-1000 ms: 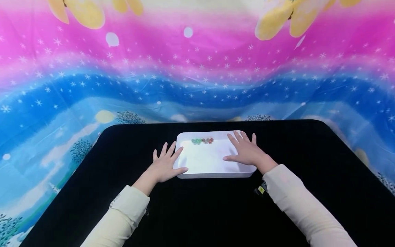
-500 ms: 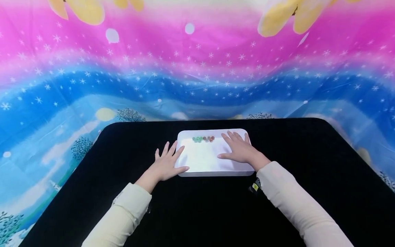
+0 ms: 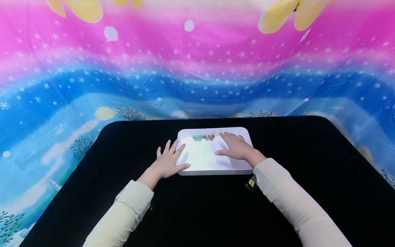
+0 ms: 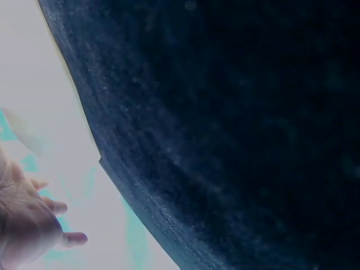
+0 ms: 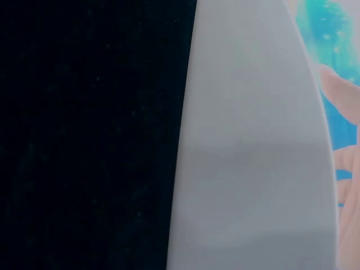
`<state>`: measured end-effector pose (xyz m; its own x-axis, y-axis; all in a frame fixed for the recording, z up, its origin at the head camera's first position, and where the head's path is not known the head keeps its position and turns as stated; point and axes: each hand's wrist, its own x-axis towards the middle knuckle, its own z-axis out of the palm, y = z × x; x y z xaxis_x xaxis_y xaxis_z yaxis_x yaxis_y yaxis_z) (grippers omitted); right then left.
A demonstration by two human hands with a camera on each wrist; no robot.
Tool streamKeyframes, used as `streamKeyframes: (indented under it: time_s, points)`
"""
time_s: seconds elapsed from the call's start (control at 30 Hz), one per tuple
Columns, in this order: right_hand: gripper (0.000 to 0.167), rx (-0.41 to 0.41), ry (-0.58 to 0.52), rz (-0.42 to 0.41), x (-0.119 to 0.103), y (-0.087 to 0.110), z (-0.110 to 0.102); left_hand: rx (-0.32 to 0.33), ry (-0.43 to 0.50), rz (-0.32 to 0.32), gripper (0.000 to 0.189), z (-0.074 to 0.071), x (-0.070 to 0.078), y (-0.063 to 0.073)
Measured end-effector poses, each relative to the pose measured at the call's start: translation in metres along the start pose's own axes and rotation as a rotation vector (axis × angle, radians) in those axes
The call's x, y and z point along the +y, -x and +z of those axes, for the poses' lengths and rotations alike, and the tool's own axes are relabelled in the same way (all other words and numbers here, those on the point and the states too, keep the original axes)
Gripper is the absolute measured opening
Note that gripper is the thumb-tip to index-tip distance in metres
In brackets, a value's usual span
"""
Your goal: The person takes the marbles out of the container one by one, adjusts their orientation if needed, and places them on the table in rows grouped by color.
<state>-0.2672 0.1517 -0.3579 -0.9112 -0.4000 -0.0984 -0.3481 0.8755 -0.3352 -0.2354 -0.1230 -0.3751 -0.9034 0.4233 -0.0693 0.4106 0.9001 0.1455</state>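
Marbles lie in a white tray, gathered in a short band near its far wall and mostly left of its middle. From the left, we first see the pale left sleeve, its cuff turned back, reaching in over the black table. Our left hand is at the tray's left end, palm down, its fingers straight and spread wide, the thumb reaching over the near left corner. We cannot tell whether it touches the rim. The left wrist view shows part of this hand, with gaps between the fingers.

Inside the tray, we find green marbles on the left of the band and reddish-brown marbles on the right, the two groups next to each other. They are too small for us to count surely. The tray floor in front of them is bright white.

Our right hand hangs across the tray's right part, its fingers stretched out and fairly close together, the thumb well apart and pointing left. Its fingertips are just beside the rightmost marbles; contact with the tray is unclear. Under the right sleeve, at the cuff, we see a small dark piece with a yellow patch.
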Motion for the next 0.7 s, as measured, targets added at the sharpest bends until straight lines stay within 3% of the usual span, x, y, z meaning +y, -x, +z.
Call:
streamKeyframes:
  time_s: [0.37, 0.7]
  points:
    - [0.078, -0.022, -0.103, -0.009, 0.004, -0.012, 0.003, -0.011, 0.024, -0.006, 0.078, 0.002, 0.0, -0.005]
    - [0.089, -0.057, -0.175, 0.021, 0.003, -0.019, 0.004, -0.008, 0.025, -0.006, 0.077, 0.002, -0.002, -0.007]
